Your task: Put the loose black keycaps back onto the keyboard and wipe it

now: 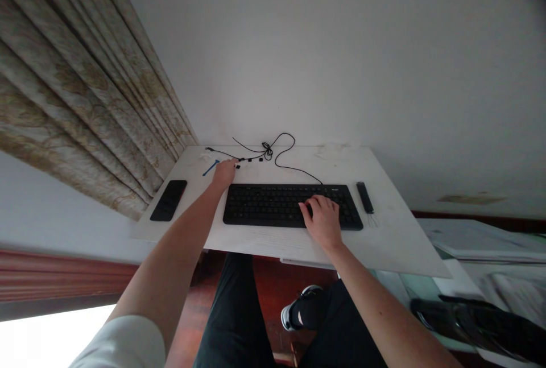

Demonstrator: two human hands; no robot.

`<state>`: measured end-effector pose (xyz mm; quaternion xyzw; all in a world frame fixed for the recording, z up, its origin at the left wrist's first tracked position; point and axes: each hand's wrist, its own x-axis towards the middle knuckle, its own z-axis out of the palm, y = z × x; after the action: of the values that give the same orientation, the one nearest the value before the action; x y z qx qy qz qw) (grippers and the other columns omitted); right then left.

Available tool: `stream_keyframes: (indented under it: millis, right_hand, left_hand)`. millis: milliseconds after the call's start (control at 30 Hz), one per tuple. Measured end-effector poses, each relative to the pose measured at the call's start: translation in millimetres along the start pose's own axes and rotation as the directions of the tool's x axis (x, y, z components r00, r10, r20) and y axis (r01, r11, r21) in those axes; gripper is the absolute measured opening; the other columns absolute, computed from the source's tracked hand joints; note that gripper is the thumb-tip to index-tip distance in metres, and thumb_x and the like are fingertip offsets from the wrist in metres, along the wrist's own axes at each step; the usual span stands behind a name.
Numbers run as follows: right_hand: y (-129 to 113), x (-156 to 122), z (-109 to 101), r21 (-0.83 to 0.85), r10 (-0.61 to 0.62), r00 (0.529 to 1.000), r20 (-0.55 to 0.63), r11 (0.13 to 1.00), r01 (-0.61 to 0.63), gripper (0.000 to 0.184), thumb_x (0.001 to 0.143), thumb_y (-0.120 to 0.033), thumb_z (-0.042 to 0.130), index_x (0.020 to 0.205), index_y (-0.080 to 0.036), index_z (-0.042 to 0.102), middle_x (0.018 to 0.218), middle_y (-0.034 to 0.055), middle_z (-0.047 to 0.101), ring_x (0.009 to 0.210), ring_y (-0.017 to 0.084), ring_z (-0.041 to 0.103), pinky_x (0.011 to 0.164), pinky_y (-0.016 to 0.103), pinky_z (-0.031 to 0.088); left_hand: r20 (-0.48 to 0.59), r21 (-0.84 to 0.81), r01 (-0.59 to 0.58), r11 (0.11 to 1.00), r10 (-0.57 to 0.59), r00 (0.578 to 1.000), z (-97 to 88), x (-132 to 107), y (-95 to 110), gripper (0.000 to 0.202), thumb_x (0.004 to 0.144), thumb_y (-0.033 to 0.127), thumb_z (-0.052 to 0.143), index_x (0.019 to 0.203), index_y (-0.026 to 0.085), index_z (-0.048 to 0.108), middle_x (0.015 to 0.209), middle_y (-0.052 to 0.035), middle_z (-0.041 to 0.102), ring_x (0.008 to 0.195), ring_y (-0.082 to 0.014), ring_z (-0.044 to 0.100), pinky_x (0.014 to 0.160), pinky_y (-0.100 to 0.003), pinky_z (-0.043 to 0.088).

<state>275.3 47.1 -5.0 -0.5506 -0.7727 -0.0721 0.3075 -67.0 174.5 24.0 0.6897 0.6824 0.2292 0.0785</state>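
A black keyboard (264, 204) lies on the white table. My right hand (324, 219) rests on its right part, fingers bent over the keys and thumb held apart from them. Beyond the keyboard's far left corner, my left hand (224, 173) reaches down to the tabletop. Its fingers are drawn together beside small black pieces like keycaps (261, 159); whether one is between the fingertips is too small to make out. A blue stick-like tool (210, 168) lies just left of that hand. The keyboard's black cable (267, 151) is bundled near the wall.
On the left of the table is a black phone (169, 201). A slim black object with a thin loop (364, 197) lies right of the keyboard. A patterned curtain (94, 83) hangs at the left, and a plain wall (319, 61) rises behind the table.
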Motion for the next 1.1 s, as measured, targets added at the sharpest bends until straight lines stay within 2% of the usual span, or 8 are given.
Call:
stream_keyframes:
  millis: [67, 100, 200, 267, 400, 633, 933, 1100]
  right_hand:
    - [-0.6, 0.1, -0.5, -0.002, 0.001, 1.000, -0.006, 1.000, -0.001, 0.029, 0.100, -0.040, 0.046, 0.089, -0.019, 0.064, 0.100, 0.0124, 0.066, 0.093, 0.026, 0.056, 0.086, 0.042, 0.037]
    - [-0.9, 0.1, -0.8, -0.004, 0.001, 1.000, -0.007, 1.000, -0.001, 0.029, 0.100, -0.039, 0.046, 0.089, -0.019, 0.064, 0.100, 0.0123, 0.066, 0.092, 0.026, 0.056, 0.086, 0.042, 0.037]
    - [-2.0, 0.0, -1.6, -0.007, 0.003, 1.000, -0.001, 1.000, -0.003, 0.029, 0.100, -0.039, 0.046, 0.089, -0.019, 0.064, 0.101, 0.0122, 0.066, 0.093, 0.026, 0.056, 0.087, 0.041, 0.037]
    - [-2.4, -0.2, -1.8, -0.010, 0.000, 1.000, 0.005, 1.000, 0.000, 0.029, 0.100, -0.038, 0.046, 0.089, -0.019, 0.064, 0.101, 0.0122, 0.066, 0.093, 0.025, 0.056, 0.086, 0.041, 0.037]
    - [-2.6, -1.2, -1.8, -0.010, 0.000, 1.000, 0.012, 1.000, 0.000, 0.028, 0.100, -0.037, 0.046, 0.089, -0.018, 0.064, 0.100, 0.0117, 0.066, 0.092, 0.025, 0.056, 0.086, 0.040, 0.037]
    - [-5.2, -3.8, -7.1, 0.067, -0.035, 0.999, 0.008, 0.997, 0.034, 0.025, 0.099, -0.034, 0.047, 0.094, -0.019, 0.066, 0.096, 0.0108, 0.068, 0.093, 0.025, 0.059, 0.086, 0.041, 0.041]
    - [-9.4, -8.1, -14.0, 0.196, -0.230, 0.972, 0.050, 0.956, 0.216, 0.033, 0.099, -0.032, 0.047, 0.126, -0.020, 0.063, 0.102, 0.0112, 0.067, 0.094, 0.025, 0.061, 0.082, 0.038, 0.050]
    - [-7.3, -7.5, -10.1, 0.196, -0.218, 0.974, 0.059, 0.960, 0.202, 0.031, 0.099, -0.025, 0.044, 0.121, -0.020, 0.065, 0.101, 0.0103, 0.068, 0.092, 0.023, 0.061, 0.082, 0.036, 0.051]
  left_hand:
    - [-0.042, -0.284, 0.074, 0.956, -0.089, 0.995, -2.1, -6.4, 8.8, 0.034, 0.087, 0.011, 0.049, 0.117, 0.015, 0.064, 0.105, -0.0128, 0.071, 0.102, -0.0240, 0.067, 0.099, -0.044, 0.048]
    - [-0.039, -0.492, 0.113, 0.863, -0.151, 0.988, -2.2, -12.3, 15.2, 0.034, 0.088, 0.013, 0.051, 0.119, 0.015, 0.063, 0.104, -0.0118, 0.071, 0.099, -0.0222, 0.067, 0.098, -0.042, 0.050]
    - [0.111, -0.922, 0.176, 0.344, -0.201, 0.973, -0.1, -41.5, 39.6, 0.037, 0.088, 0.021, 0.061, 0.125, 0.019, 0.058, 0.106, -0.0095, 0.070, 0.095, -0.0170, 0.068, 0.098, -0.041, 0.052]
    - [0.204, -0.970, 0.220, 0.102, -0.152, 0.967, 1.8, -67.5, 57.5, 0.038, 0.085, 0.023, 0.068, 0.122, 0.021, 0.059, 0.108, -0.0088, 0.069, 0.097, -0.0163, 0.067, 0.100, -0.040, 0.051]
    - [0.349, -0.933, 0.338, -0.124, -0.071, 0.935, 4.2, -114.1, 89.7, 0.033, 0.084, 0.021, 0.070, 0.116, 0.021, 0.063, 0.110, -0.0071, 0.069, 0.097, -0.0140, 0.067, 0.101, -0.036, 0.051]
    - [0.421, -0.895, 0.408, -0.179, -0.035, 0.906, 15.7, -148.8, 120.5, 0.024, 0.085, 0.023, 0.072, 0.108, 0.020, 0.065, 0.107, -0.0056, 0.070, 0.092, -0.0125, 0.068, 0.099, -0.035, 0.052]
    - [0.399, -0.915, 0.401, 0.049, -0.058, 0.915, 52.2, -154.0, 163.9, 0.014, 0.085, 0.025, 0.071, 0.094, 0.017, 0.066, 0.086, -0.0031, 0.066, 0.081, -0.0121, 0.065, 0.091, -0.037, 0.057]
    - [0.413, -0.907, 0.418, 0.040, -0.095, 0.906, 63.3, -151.3, 182.2, 0.009, 0.084, 0.022, 0.071, 0.089, 0.016, 0.068, 0.085, -0.0047, 0.066, 0.081, -0.0124, 0.064, 0.091, -0.037, 0.056]
